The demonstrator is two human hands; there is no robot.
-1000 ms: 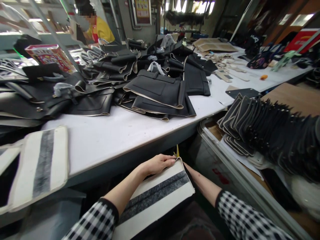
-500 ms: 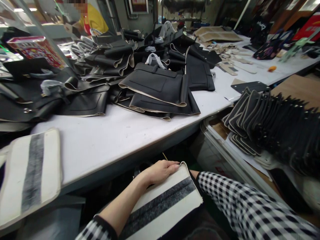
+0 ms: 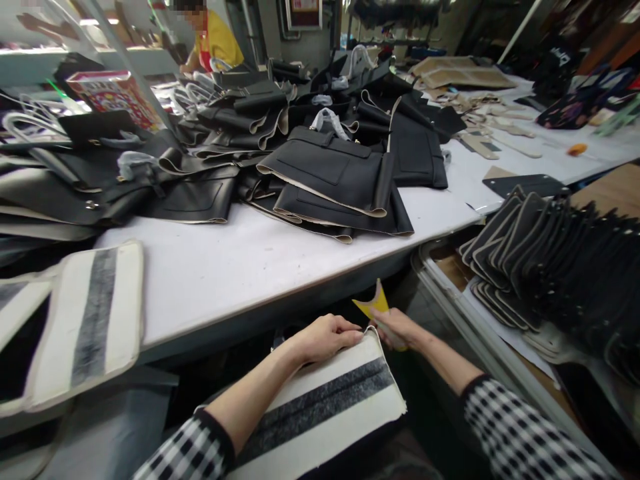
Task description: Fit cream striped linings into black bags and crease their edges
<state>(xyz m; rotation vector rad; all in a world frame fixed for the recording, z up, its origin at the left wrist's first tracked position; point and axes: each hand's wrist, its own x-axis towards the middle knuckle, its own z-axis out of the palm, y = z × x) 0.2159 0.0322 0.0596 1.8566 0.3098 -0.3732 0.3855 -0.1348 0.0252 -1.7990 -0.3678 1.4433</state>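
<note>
My left hand (image 3: 325, 339) is closed over the upper edge of a white panel with a dark grey stripe (image 3: 370, 401), close to its far corner. The panel slants across the front of my body, its near end running out of view. Just beyond that corner, my right hand (image 3: 399, 327) is wrapped round a yellow tool with a flared, notched end (image 3: 374, 303). The notched end points up and away; fingers hide part of its handle. A similar striped white panel (image 3: 57, 333) lies at the left table edge.
Black leather bag pieces (image 3: 320, 167) are heaped on the white table (image 3: 210, 273). Rows of dark, pale-edged pieces (image 3: 540, 253) stand at the right beside a metal-edged box (image 3: 445, 293). A person in yellow (image 3: 225, 43) is at the far left.
My right hand has come out from behind the panel's corner, bringing the yellow tool into view. My left hand stays on the panel edge. The view has shifted slightly left.
</note>
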